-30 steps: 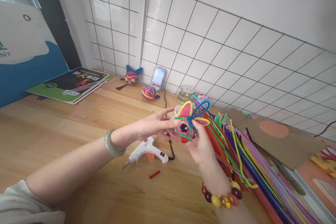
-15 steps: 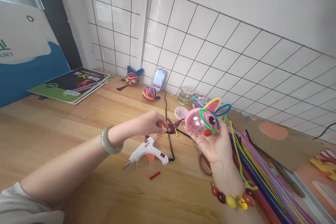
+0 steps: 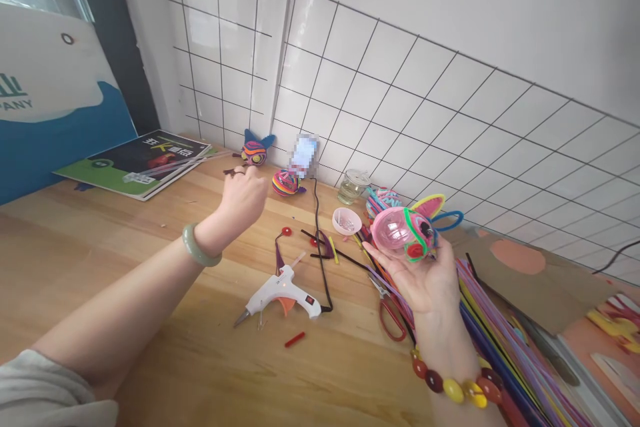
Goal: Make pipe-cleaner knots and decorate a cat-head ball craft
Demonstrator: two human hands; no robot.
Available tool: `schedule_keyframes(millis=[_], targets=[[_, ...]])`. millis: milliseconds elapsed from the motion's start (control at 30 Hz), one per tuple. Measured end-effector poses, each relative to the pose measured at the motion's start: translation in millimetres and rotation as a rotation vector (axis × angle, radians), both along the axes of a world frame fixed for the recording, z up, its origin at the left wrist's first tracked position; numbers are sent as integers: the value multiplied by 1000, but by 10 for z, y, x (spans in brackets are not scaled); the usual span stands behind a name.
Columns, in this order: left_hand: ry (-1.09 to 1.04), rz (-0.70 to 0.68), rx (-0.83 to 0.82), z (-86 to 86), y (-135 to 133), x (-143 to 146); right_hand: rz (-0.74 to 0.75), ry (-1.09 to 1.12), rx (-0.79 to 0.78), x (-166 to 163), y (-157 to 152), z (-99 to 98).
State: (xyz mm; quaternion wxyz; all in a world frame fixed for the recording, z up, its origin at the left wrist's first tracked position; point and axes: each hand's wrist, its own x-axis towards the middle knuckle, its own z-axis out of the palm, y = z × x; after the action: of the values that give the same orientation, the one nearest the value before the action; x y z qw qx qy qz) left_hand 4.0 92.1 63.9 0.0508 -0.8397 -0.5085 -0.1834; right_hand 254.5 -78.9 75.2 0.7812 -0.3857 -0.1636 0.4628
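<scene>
My right hand (image 3: pixel 425 280) cradles a clear pink plastic ball (image 3: pixel 395 230) from below. Green, pink and red pipe cleaners, a dark eye, a yellow-edged pink ear and a blue loop decorate its right side. My left hand (image 3: pixel 245 197) is curled at the back of the table, just in front of a striped ball with blue ears (image 3: pixel 255 149). Dark tassel threads show by its fingers; whether they are pinched is hidden. Below lies a white hot glue gun (image 3: pixel 280 293), beside a purple tassel with a red top (image 3: pixel 279 253).
A striped ball (image 3: pixel 286 182) sits before a blurred phone (image 3: pixel 304 155). Nearby are a lidded glass jar (image 3: pixel 353 187) and a small pink bowl (image 3: pixel 347 220). Red-handled scissors (image 3: pixel 393 320) and many pipe cleaners (image 3: pixel 495 327) lie right. A black cord (image 3: pixel 323 267) crosses the table.
My left hand has moved away from the purple tassel pieces, back and left to the blue-eared ball. My right hand has shifted slightly right with the pink ball, tilting it a little.
</scene>
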Motion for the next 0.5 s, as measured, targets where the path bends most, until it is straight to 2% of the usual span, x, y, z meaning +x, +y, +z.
schedule_keyframes(millis=[100, 167, 200, 233, 300, 367, 433, 500], targets=[[-232, -348, -134, -32, -261, 215, 46, -24, -3, -120, 26, -49], [-310, -586, -264, -53, -493, 353, 79, -22, -19, -244, 39, -81], [-312, -659, -280, -59, -606, 408, 103, -15, -35, -312, 43, -96], [-295, -682, -231, -60, -707, 450, 125, -9, -56, -378, 45, -110], [-225, -627, 26, -53, -856, 495, 141, 7, -97, -495, 43, -136], [-122, -629, 242, -41, -923, 500, 150, 10, -127, -574, 36, -152], [-57, -654, 373, -33, -925, 483, 161, 7, -142, -610, 28, -156], [-34, -700, 431, -32, -892, 461, 165, 4, -149, -612, 25, -152]])
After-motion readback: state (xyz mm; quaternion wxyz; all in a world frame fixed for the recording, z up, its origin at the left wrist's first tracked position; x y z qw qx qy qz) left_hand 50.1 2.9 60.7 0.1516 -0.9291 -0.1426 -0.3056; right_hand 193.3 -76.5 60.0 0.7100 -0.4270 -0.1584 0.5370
